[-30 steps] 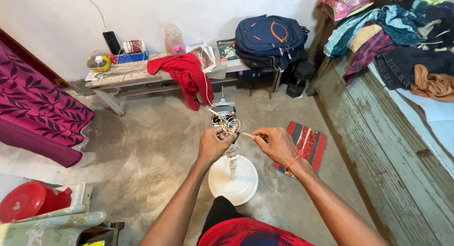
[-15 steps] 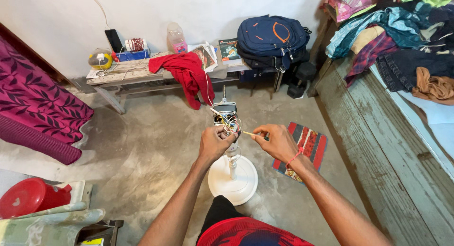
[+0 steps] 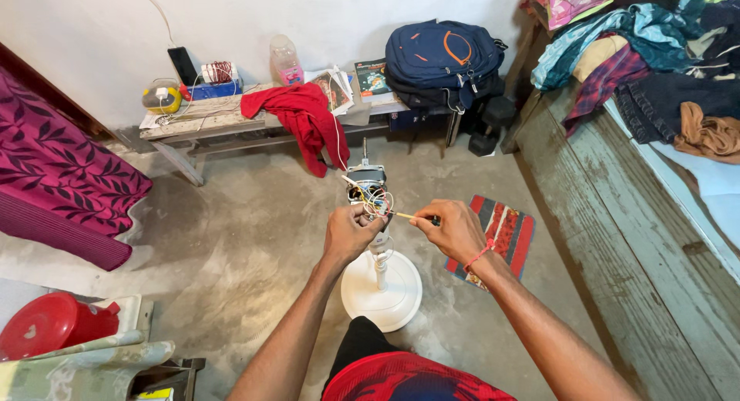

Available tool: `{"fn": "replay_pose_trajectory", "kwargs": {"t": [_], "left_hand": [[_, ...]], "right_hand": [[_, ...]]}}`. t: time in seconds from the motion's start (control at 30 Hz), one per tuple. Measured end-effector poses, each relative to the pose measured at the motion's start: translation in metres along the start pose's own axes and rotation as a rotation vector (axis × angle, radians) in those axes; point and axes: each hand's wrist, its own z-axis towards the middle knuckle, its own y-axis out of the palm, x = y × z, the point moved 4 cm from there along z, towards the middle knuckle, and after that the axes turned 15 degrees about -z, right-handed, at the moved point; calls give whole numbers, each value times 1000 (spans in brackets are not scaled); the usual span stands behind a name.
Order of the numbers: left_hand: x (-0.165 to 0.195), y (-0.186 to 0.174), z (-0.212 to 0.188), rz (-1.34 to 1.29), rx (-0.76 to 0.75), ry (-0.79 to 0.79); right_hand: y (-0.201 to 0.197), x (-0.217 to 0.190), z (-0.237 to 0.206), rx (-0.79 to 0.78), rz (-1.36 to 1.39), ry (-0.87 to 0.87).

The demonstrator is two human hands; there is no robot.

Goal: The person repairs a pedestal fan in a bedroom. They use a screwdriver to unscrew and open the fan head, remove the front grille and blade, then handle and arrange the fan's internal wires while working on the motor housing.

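Observation:
A stripped fan motor (image 3: pixel 365 175) with a bundle of coloured wires (image 3: pixel 375 201) stands on a white pole over a round white base (image 3: pixel 397 297) on the concrete floor. My left hand (image 3: pixel 348 233) is closed on the wires just below the motor. My right hand (image 3: pixel 453 228) grips a thin tool with a yellow shaft (image 3: pixel 406 215). Its tip points left into the wire bundle, close to my left fingers.
A low wooden bench (image 3: pixel 223 124) by the wall carries a red cloth (image 3: pixel 304 120), bottle, books and a dark blue backpack (image 3: pixel 443 58). A striped mat (image 3: pixel 505 231) lies at right, beside a wooden bed edge (image 3: pixel 617 216) piled with clothes. Maroon bedding (image 3: pixel 58 177) and a red lid (image 3: pixel 38 332) sit at left.
Both hands stay at the wire bundle with only slight shifts. The view has tipped a little, nothing was let go or picked up.

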Motion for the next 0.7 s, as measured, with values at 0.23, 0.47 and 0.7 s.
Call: {"fn": "replay_pose_trajectory", "kwargs": {"t": [0.23,0.47,0.7], "left_hand": [[-4,0,1,17,5,10],[-2,0,1,5,-4,-1],[1,0,-1,29,-2,-26]], "right_hand": [[1,1,-2,53,-9,-64],[5,1,-3,-6,27,10],[3,0,-1,-105,-27,3]]}}
